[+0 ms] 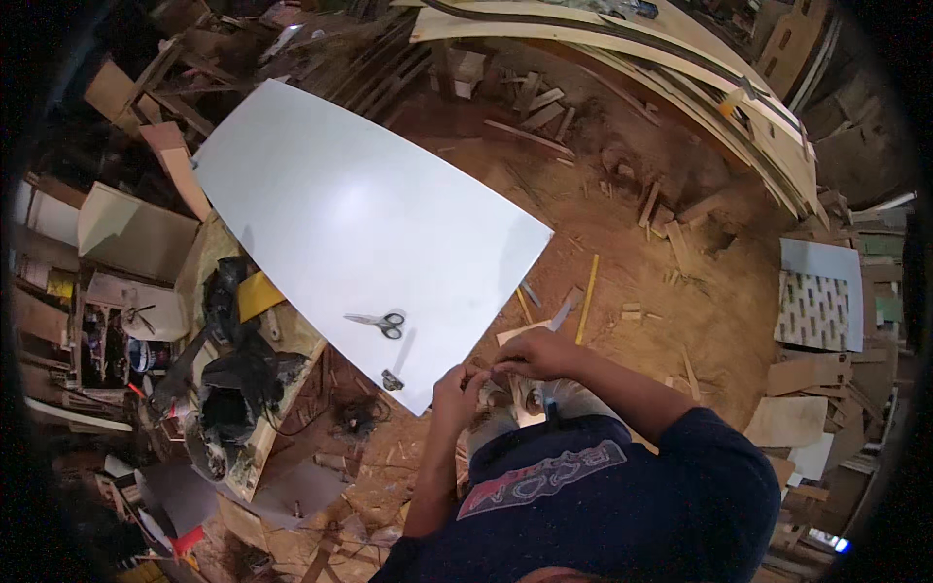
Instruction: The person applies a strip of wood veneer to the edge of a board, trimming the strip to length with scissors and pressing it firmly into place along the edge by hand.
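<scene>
My left hand [453, 396] and my right hand [535, 354] meet in front of my body, just off the near edge of a large white board [330, 214]. Both sets of fingers are closed, pinched toward each other. Whatever they hold, if anything, is too small or hidden to make out. On the board lies a pair of scissors [385, 324] with dark handles, blades pointing left. A small dark object [392, 380] rests by the board's near corner, close to my left hand.
Left of the board stands a wooden bench [258, 452] with black plastic bags [238, 384]. A yellow strip [588, 296] and wood offcuts [677, 243] lie on the dusty floor. Long curved panels [622, 44] stretch across the far right. A patterned sheet [814, 306] is at the right.
</scene>
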